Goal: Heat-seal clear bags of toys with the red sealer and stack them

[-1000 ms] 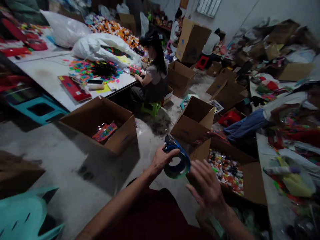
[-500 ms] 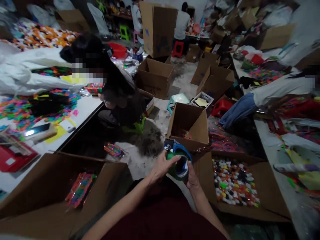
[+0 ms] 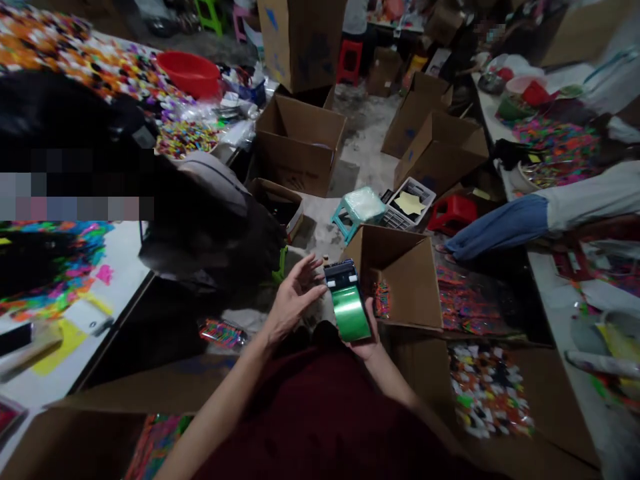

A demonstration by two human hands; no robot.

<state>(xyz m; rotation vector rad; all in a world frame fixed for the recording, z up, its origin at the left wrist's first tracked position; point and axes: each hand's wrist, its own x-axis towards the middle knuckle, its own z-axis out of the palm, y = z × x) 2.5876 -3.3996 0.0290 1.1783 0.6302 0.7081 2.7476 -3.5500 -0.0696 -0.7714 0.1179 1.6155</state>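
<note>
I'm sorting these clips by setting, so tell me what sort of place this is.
Most likely a small packing workshop for toys or trinkets: open cardboard boxes stand about the floor, heaps of bright plastic pieces cover the tables, and the right hand holds a green tape dispenser.

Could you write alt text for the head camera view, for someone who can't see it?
A person's right hand holds a tape dispenser with a green roll, while the left hand is open, fingertips at the dispenser's side. Open cardboard boxes stand on the floor around, with a turquoise stool beyond and another person seated at left.

bare forearms, dark maroon garment
</note>
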